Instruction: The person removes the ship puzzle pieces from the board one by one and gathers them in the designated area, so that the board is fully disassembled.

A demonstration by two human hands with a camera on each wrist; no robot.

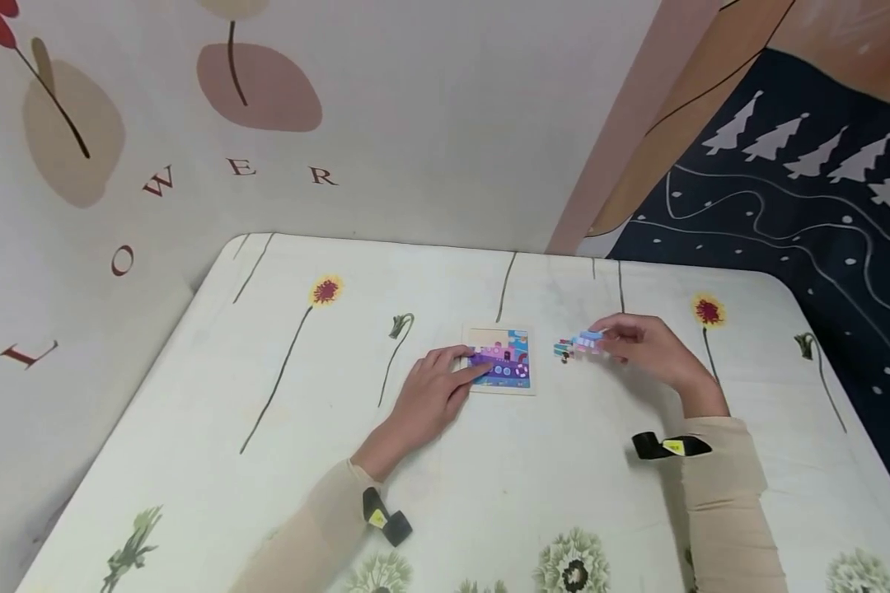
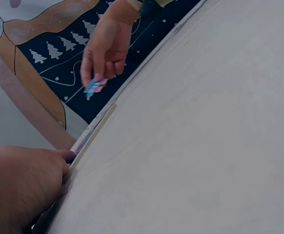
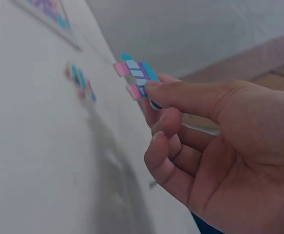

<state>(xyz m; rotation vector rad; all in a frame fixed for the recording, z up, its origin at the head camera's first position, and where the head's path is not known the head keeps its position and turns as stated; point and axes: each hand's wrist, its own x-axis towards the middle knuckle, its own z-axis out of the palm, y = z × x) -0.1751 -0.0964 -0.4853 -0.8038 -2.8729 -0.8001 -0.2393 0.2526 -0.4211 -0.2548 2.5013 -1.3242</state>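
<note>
A small jigsaw puzzle [image 1: 517, 359] in a pale frame lies flat on the table; its picture shows a purple and pink ship. My left hand [image 1: 433, 391] rests on its left side, fingertips and thumb touching the picture. To the right of the frame, my right hand [image 1: 648, 350] is raised over the table. Between thumb and fingers it pinches a puzzle piece [image 3: 141, 77] in blue, white, purple and pink. Beneath that hand, another puzzle piece [image 3: 80, 80] lies on the table, blurred; whether it is one piece or more, I cannot tell.
A white cloth with printed flowers covers the table [image 1: 215, 395]. Behind it hangs a light wall cloth [image 1: 430, 123] with letters, and to the right a dark blue one [image 1: 786, 198] with white trees. Each wrist wears a black strap [image 1: 671, 445].
</note>
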